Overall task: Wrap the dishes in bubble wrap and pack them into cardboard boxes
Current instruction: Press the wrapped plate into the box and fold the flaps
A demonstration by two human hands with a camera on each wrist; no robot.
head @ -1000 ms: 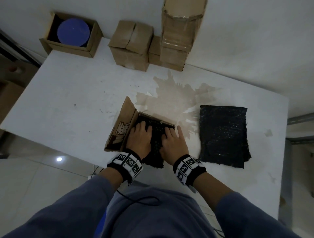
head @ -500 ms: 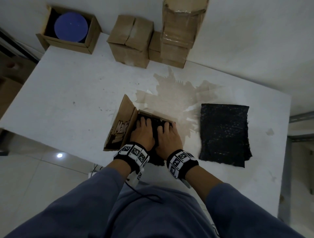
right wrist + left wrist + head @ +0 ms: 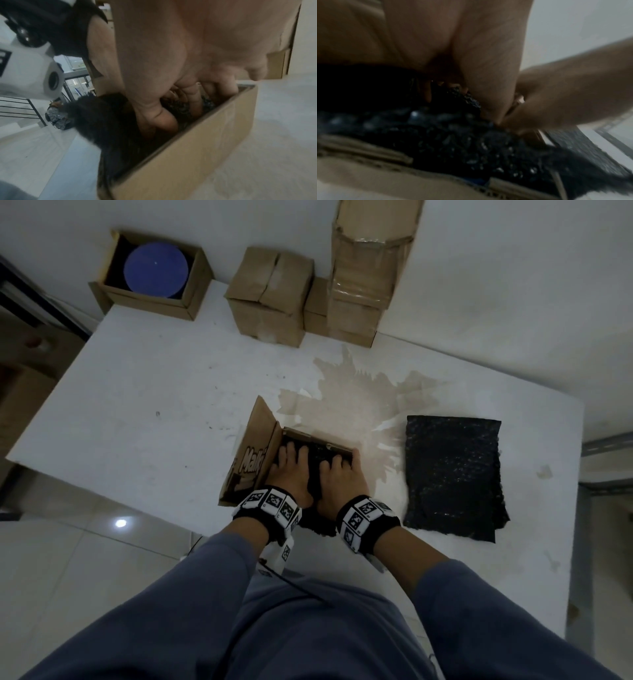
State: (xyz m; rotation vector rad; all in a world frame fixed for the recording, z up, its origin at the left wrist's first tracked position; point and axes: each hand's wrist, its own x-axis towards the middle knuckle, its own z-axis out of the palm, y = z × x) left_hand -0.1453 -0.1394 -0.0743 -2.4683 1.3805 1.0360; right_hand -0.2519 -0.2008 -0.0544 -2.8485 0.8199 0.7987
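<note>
A small open cardboard box (image 3: 322, 440) stands near the table's front edge, its printed flap (image 3: 253, 453) folded out to the left. Inside it lies a bundle wrapped in black bubble wrap (image 3: 317, 470); what the wrap covers is hidden. My left hand (image 3: 291, 470) and right hand (image 3: 339, 474) lie side by side on the bundle and press it down, fingertips dipping in at the far wall. The right wrist view shows the right hand's fingers (image 3: 193, 102) pushed into the wrap (image 3: 102, 115) inside the box wall (image 3: 188, 155). A loose tail of wrap (image 3: 318, 525) hangs over the near side.
A stack of black bubble wrap sheets (image 3: 452, 474) lies to the right on the white table (image 3: 137, 405). At the back left, an open box (image 3: 150, 302) holds a blue plate (image 3: 156, 270). Closed boxes (image 3: 270, 296) and a tall taped one (image 3: 366, 268) stand at the back. A brown stain (image 3: 359, 398) marks the middle.
Both hands have slid forward over the bundle and closer together, pushing it deeper into the box. Less of the black wrap shows between and behind them.
</note>
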